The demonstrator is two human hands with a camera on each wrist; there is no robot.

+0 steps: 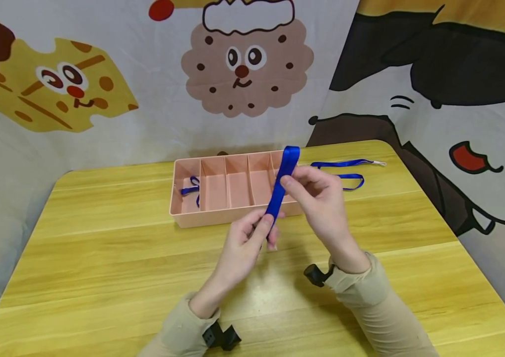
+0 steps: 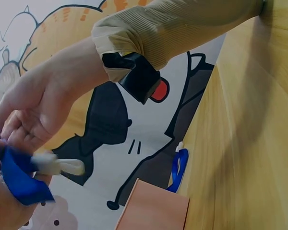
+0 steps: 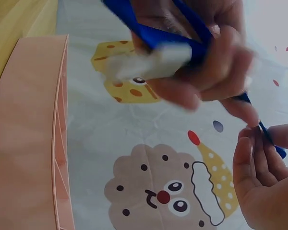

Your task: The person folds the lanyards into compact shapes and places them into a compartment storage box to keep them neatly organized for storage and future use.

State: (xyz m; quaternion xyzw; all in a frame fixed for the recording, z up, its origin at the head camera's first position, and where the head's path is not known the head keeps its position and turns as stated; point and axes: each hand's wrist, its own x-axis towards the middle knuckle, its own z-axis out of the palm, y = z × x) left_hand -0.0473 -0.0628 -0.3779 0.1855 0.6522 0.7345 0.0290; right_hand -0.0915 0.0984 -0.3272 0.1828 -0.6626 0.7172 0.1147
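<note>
A blue lanyard (image 1: 278, 193), folded into a long flat band, stretches between both hands above the front of the pink box. Its lower part is gripped by the left hand (image 1: 245, 240), with the thumb lying on the ribbon. Higher up, the right hand (image 1: 321, 198) pinches the band between thumb and fingers, and a loop stands above that pinch. In the right wrist view a blurred white clip (image 3: 151, 62) sticks out beside the left hand (image 3: 221, 67). The left wrist view also shows this white clip (image 2: 60, 165) next to the blue ribbon (image 2: 21, 177).
Behind the hands stands the pink divided box (image 1: 217, 218). A blue lanyard (image 1: 191, 189) lies in its leftmost compartment. To the box's right, another blue lanyard (image 1: 342, 163) with a pale clip rests on the wooden table (image 1: 100, 267). A cartoon-printed cloth (image 1: 154, 129) hangs behind.
</note>
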